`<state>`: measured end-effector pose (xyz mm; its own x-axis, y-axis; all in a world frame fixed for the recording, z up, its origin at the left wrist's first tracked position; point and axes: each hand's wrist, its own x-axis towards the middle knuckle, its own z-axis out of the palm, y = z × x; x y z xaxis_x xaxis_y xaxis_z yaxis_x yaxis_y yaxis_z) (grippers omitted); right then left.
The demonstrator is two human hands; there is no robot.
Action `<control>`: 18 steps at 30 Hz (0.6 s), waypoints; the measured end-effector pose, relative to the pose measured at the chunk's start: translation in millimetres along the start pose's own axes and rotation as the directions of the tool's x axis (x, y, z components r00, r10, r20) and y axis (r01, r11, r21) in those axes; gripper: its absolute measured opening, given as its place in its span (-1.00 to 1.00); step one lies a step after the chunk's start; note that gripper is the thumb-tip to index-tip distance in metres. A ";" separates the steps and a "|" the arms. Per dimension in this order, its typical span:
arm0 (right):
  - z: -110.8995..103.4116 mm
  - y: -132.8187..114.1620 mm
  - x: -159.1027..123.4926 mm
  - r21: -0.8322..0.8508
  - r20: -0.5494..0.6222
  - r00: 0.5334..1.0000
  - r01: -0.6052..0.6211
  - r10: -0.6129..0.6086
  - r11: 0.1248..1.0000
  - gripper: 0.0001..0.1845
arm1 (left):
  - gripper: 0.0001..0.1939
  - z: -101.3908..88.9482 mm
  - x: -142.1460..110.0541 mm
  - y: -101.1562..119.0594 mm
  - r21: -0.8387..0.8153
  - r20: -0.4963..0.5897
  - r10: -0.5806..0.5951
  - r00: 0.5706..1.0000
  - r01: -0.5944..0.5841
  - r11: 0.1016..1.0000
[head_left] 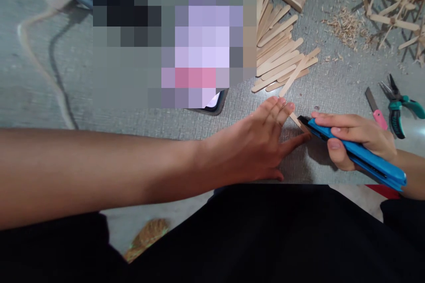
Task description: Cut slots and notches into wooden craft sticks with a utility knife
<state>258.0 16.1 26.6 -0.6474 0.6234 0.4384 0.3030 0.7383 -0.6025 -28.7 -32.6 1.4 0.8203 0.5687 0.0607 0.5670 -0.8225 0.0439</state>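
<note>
On a grey table [116, 117], 1 wooden stick [296, 120] pressed under flattened left hand [254, 143], right hand [363, 135] clamped on blue cutter [375, 159] beside it

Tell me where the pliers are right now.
In the head view, the pliers lie toward the right edge, just right of the pink-handled blade and beyond the right hand.

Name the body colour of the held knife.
The held knife's body is bright blue, best seen in the head view.
</note>
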 end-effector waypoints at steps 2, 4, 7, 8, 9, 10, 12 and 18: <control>1.6 0.0 2.4 0.004 -0.017 0.997 0.071 -0.071 0.997 -0.64 | 0.27 -1.4 0.7 0.0 0.024 -0.010 -0.006 1.000 0.006 1.000; 1.9 0.0 4.0 -0.001 0.003 0.994 0.112 -0.112 0.994 -0.64 | 0.26 -2.7 1.3 -0.6 0.021 -0.003 -0.001 1.000 0.002 1.000; 0.6 1.1 4.5 -0.014 0.017 0.994 0.107 -0.107 0.994 -0.63 | 0.20 -4.4 1.6 -2.5 -0.035 0.020 0.012 1.000 -0.012 0.999; 0.0 1.8 4.6 -0.010 0.022 0.994 0.111 -0.111 0.994 -0.64 | 0.20 -4.6 1.5 -3.1 -0.051 0.018 0.014 1.000 -0.013 0.999; -0.4 2.7 4.8 0.003 0.034 0.992 0.120 -0.120 0.993 -0.64 | 0.20 -4.5 1.4 -3.6 -0.061 0.015 0.013 1.000 -0.012 0.998; -0.7 3.7 5.3 0.017 0.049 0.990 0.129 -0.129 0.992 -0.65 | 0.21 -4.0 1.2 -3.9 -0.067 0.012 0.014 1.000 -0.013 0.998; -0.4 4.9 6.9 0.039 0.066 0.986 0.151 -0.153 0.988 -0.67 | 0.22 -2.3 0.7 -3.7 -0.072 -0.003 0.006 1.000 -0.006 0.997; 3.2 -0.5 10.2 0.000 0.020 0.993 0.114 -0.114 0.994 -0.74 | 0.24 0.6 -0.2 -1.2 -0.012 -0.055 0.023 0.998 -0.023 1.000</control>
<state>249.0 21.2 29.3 -0.6919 0.5300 0.4903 0.2277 0.8046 -0.5484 -29.5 -31.8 0.7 0.8276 0.5491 0.1162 0.5467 -0.8356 0.0542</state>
